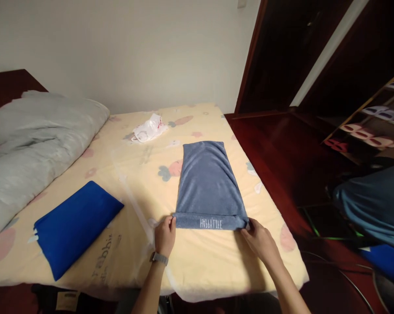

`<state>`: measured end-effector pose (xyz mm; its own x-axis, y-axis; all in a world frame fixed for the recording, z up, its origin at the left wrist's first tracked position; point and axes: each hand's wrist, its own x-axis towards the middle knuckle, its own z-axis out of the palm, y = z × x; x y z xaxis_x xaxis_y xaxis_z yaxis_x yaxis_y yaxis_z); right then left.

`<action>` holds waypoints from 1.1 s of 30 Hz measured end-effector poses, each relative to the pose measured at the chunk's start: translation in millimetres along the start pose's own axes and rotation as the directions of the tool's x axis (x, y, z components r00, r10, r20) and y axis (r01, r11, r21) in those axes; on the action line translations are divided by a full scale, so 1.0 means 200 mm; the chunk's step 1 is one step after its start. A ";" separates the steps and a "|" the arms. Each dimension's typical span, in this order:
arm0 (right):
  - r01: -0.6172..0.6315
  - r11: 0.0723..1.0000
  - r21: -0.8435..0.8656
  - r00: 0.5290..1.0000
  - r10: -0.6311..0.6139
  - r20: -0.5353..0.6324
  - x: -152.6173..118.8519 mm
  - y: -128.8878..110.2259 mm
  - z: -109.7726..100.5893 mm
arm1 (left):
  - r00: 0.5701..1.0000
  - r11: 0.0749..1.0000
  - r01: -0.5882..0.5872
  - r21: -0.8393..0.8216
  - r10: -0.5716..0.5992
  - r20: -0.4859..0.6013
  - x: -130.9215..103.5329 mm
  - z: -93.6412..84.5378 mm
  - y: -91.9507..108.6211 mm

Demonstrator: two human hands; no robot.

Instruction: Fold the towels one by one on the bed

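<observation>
A grey-blue towel [208, 179] lies lengthwise on the bed, its near end turned over into a band that bears the upside-down words "HAPPY LIFE". My left hand [165, 235] pinches the left corner of this band. At the band's right corner, my right hand [260, 237] is closed on the fabric between thumb and fingers. The far end of the towel rests flat, with soft creases along its right side. A folded bright blue cloth [77, 226] lies to the left, apart from both hands.
The bed [134, 183] wears a yellow printed sheet. A white plastic bag [149, 128] lies toward the wall, and a grey quilt [43, 139] is heaped at left. On the right stand a shoe rack [363, 113] with slippers and a dark teal cloth [373, 203].
</observation>
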<state>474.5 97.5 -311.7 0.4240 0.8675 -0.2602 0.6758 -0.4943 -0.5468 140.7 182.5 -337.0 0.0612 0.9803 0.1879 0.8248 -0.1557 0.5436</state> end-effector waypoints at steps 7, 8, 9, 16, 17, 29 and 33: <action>-0.139 0.983 0.117 0.989 0.143 -0.025 0.03 0.01 -0.01 | 0.999 0.999 -0.026 0.033 0.027 -0.038 0.00 -0.01 0.03; -0.134 0.981 0.139 0.990 0.139 -0.026 0.03 0.02 -0.01 | 0.998 0.999 -0.036 0.030 0.037 -0.041 0.00 -0.02 0.03; -0.128 0.980 0.152 0.991 0.134 -0.031 0.03 0.02 -0.01 | 0.998 0.998 -0.051 0.031 0.053 -0.041 0.00 -0.02 0.04; -0.131 0.989 0.070 0.984 0.139 -0.108 0.05 0.04 0.02 | 0.999 0.994 -0.046 0.098 0.043 0.028 0.00 -0.03 0.05; -0.125 0.989 0.075 0.984 0.133 -0.119 0.05 0.04 0.03 | 0.999 0.992 -0.031 0.124 0.028 0.031 0.00 -0.03 0.05; -0.082 0.960 0.269 0.987 0.115 -0.110 0.11 0.06 0.07 | 1.000 0.977 0.000 0.211 0.002 -0.009 0.06 0.00 0.08; -0.030 0.943 0.332 0.991 0.071 -0.112 0.11 0.12 0.05 | 0.997 0.997 0.079 -0.022 -0.079 -0.002 0.06 -0.02 0.01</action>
<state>494.1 104.4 -337.7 0.5356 0.8186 -0.2072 0.4243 -0.4730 -0.7721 141.4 192.8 -330.1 -0.0050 0.9893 0.1458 0.8144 -0.0806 0.5746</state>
